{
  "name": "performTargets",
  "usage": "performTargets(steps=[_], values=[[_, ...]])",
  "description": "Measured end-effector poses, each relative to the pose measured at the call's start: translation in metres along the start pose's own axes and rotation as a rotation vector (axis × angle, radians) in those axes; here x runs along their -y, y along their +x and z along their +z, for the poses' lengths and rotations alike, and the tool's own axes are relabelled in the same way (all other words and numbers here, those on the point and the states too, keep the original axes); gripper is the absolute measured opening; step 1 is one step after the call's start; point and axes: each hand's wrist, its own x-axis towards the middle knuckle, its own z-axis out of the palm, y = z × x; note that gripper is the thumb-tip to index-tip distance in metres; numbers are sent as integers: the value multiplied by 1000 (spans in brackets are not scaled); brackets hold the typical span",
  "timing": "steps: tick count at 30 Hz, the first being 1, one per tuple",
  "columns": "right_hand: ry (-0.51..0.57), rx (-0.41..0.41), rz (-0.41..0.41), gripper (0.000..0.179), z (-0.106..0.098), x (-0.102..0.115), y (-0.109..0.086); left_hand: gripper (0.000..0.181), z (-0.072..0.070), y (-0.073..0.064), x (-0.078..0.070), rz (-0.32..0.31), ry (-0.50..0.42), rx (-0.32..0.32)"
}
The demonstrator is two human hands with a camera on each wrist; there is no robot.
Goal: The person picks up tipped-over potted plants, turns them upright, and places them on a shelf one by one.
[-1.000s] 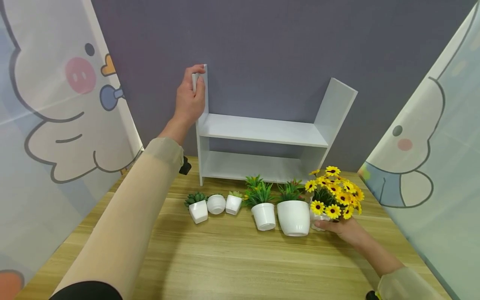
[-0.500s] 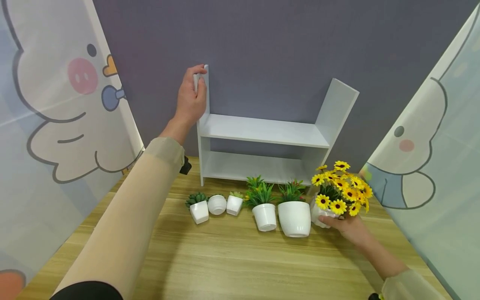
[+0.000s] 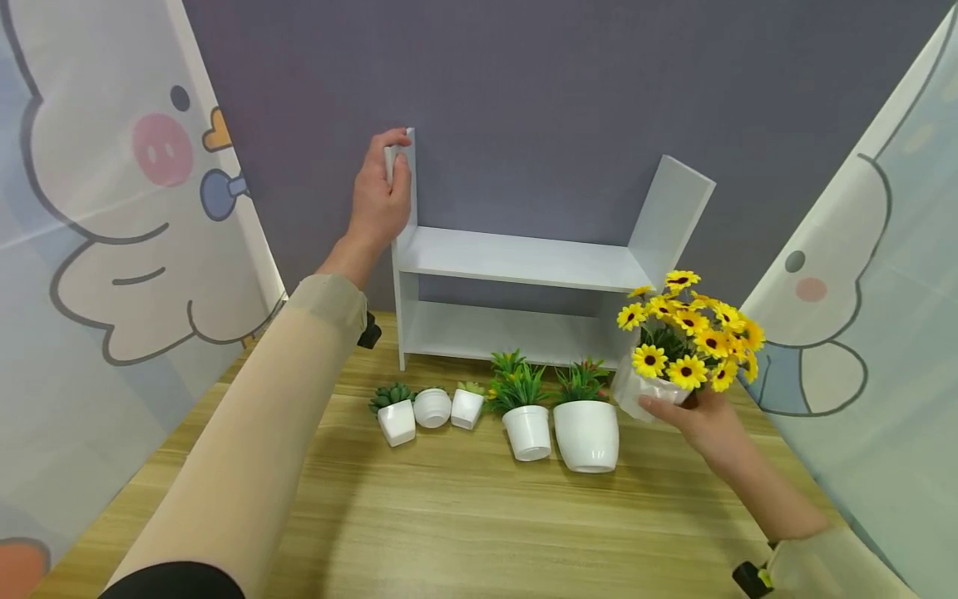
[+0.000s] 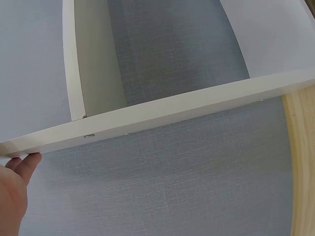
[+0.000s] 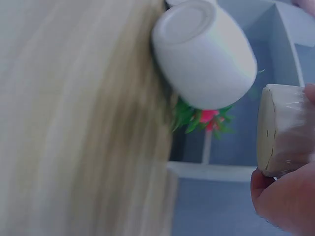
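My left hand (image 3: 380, 195) grips the upper end of the left side panel of a white two-tier shelf (image 3: 516, 258), thumb on one face and fingers over the edge. In the left wrist view, fingers (image 4: 30, 164) touch the panel's edge. My right hand (image 3: 707, 424) holds a white pot of yellow flowers (image 3: 688, 323) by its pot, tilted and raised off the table, in front of the shelf's right panel. The right wrist view shows that pot's base (image 5: 268, 132) apart from a large white pot (image 5: 211, 59), whose plant has red blooms. Some right-hand fingers are hidden.
On the wooden table (image 3: 464, 524), a row of white potted plants lies before the shelf: a succulent (image 3: 397, 423), two small pots (image 3: 432, 409), a leafy plant (image 3: 527, 431) and the large pot (image 3: 587, 437). A grey backdrop (image 3: 524, 100) stands behind, printed cloths at both sides.
The right hand has lifted the flower pot up off the table and slightly to the right. The left hand stays on the shelf panel, and the row of pots has not moved.
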Motion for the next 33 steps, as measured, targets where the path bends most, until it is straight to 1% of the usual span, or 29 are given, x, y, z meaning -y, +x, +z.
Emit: performTargets(steps=[1,4,9,13,17,20,22,27,33], values=[[-2,5,-11,90,0,4,2,37,0,0,0,0,0,-2],[-35,26,7,88,2,17,7,37,0,0,1,3,1,-4],[-27,62,36,88,9,41,16,37,0,-1,3,5,-8,-3],[-33,66,56,84,14,60,24,37,1,-1,4,3,-13,-2],[-65,72,80,84,19,77,34,36,1,-1,4,0,-13,-5],[-92,65,71,84,22,89,42,36,1,-1,3,-8,-9,-3],[-95,56,51,82,24,97,48,37,1,-2,2,-12,-3,2],[-49,48,26,85,29,117,63,37,2,-2,0,-19,1,11],[-31,38,39,91,39,141,82,37,3,0,1,-12,-7,-2]])
